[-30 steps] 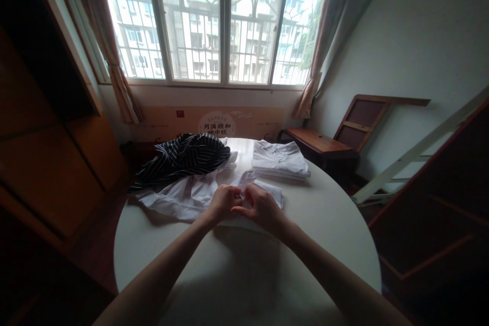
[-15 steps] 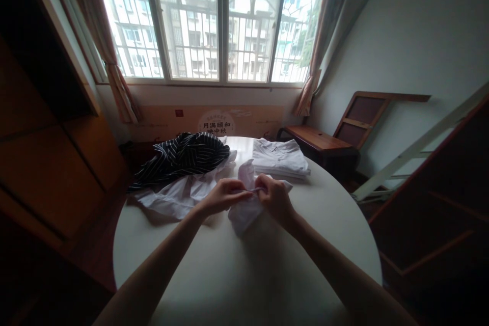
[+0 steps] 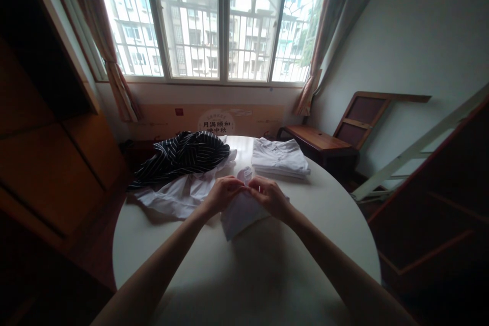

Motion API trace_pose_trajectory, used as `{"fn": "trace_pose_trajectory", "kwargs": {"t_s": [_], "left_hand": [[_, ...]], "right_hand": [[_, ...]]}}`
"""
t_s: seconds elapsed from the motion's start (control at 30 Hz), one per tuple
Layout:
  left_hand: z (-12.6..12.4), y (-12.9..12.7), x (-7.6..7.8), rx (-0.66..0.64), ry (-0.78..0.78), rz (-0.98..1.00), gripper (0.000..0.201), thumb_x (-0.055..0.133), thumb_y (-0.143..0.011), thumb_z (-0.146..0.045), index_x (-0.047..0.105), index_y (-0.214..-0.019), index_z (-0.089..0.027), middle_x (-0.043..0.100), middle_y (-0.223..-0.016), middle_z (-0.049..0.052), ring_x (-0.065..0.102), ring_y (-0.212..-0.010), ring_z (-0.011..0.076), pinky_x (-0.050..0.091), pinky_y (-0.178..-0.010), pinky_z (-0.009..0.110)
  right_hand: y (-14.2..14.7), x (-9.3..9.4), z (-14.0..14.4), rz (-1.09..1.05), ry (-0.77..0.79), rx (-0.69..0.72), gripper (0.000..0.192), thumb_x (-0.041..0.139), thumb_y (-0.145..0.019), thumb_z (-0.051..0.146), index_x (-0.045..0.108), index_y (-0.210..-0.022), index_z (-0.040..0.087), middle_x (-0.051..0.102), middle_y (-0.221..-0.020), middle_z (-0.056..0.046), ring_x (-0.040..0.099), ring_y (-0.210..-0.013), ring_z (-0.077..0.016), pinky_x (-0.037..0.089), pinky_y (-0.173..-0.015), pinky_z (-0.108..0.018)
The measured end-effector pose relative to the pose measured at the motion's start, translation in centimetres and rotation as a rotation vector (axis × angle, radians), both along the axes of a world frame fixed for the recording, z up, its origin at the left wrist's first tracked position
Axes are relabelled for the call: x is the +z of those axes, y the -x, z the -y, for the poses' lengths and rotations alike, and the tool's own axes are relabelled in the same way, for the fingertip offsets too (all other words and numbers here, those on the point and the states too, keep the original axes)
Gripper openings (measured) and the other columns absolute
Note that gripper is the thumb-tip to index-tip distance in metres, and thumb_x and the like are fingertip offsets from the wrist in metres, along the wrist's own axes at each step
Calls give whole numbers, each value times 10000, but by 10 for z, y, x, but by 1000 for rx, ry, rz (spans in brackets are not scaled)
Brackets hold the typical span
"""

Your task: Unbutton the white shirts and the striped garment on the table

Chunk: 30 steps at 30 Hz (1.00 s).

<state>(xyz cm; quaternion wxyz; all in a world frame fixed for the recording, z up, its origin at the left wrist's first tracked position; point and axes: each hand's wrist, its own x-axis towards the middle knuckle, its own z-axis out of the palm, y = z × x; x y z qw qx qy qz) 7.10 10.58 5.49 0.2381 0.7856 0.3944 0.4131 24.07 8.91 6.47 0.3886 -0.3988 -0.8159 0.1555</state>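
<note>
- The left hand (image 3: 223, 194) and right hand (image 3: 268, 195) meet, each grip clenched on the top edge of a small white cloth garment (image 3: 241, 212), fingers curled tight around a bunched fold.
- That garment lies on the round white surface (image 3: 313, 224) at its middle, its lower corner spread toward the person.
- The fingertips of both hands are buried in the fabric (the exact pinch is hard to make out).
- Just left lies a crumpled white shirt (image 3: 179, 194), partly under a black striped garment (image 3: 183, 155).
- Beyond the right hand sits 1 folded white stack (image 3: 278, 158).
</note>
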Motion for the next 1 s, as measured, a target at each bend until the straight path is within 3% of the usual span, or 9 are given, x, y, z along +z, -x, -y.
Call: {"fn": "trace_pose_trajectory", "kwargs": {"t_s": [0.17, 0.33, 0.53, 0.67, 0.8, 0.9, 0.93, 1.0], "left_hand": [[4, -5, -3, -97, -17, 22, 165, 522, -770, -187, 662, -718, -117, 574, -678, 19, 494, -594, 90, 375, -555, 185], [5, -6, -1, -155, 66, 112, 137, 538, -752, -186, 654, -758, -113, 571, -714, 23, 499, -646, 103, 393, -585, 193], [2, -4, 1, -146, 127, 255, 169, 530, -757, -221, 662, -787, -120, 622, -795, 55, 543, -713, 135, 420, -621, 219], [-3, -2, 1, -69, 134, 294, 160, 533, -762, -242, 636, -784, -122, 640, -778, 54, 560, -722, 143, 438, -645, 231], [-5, 4, 2, 126, -123, 211, 117, 491, -789, -193, 599, -782, -150, 613, -801, 44, 547, -780, 151, 432, -735, 274], [5, 4, 7, 317, -374, 39, 176, 447, -764, -92, 593, -810, -179, 587, -890, 45, 508, -880, 174, 389, -835, 340], [10, 2, 9, 322, -419, -28, 225, 436, -740, -59, 592, -842, -186, 578, -948, 48, 492, -929, 185, 372, -863, 357], [23, -4, 13, 209, -456, -166, 316, 425, -708, -33, 574, -929, -202, 551, -1053, 45, 461, -1008, 194, 339, -913, 373]], "right_hand": [[-6, 0, -8, -157, 158, 129, 151, 507, -776, 273, 540, -677, 164, 484, -740, 4, 462, -646, -103, 361, -573, -204], [-7, -6, -15, -270, 209, 196, 206, 516, -749, 358, 515, -673, 167, 487, -725, 3, 460, -679, -121, 374, -615, -226], [-1, -12, -21, -576, 307, 125, 199, 487, -660, 368, 422, -618, 185, 484, -635, 17, 408, -527, -93, 354, -501, -215], [-7, -9, -23, -647, 277, -72, 206, 503, -645, 357, 408, -579, 187, 467, -572, 30, 363, -450, -74, 305, -407, -192], [-15, 0, -20, -694, 95, -349, 188, 507, -704, 347, 462, -631, 180, 429, -513, 53, 383, -432, -79, 316, -394, -187], [-12, 5, -11, -710, 3, -386, 181, 496, -757, 342, 459, -676, 184, 460, -514, 55, 438, -446, -85, 365, -438, -198], [-9, 6, -6, -700, -10, -372, 181, 487, -775, 344, 455, -690, 188, 475, -518, 54, 458, -447, -87, 378, -450, -203], [-2, 7, 2, -643, -39, -342, 177, 484, -795, 347, 455, -714, 193, 514, -538, 48, 504, -464, -96, 404, -481, -215]]}}
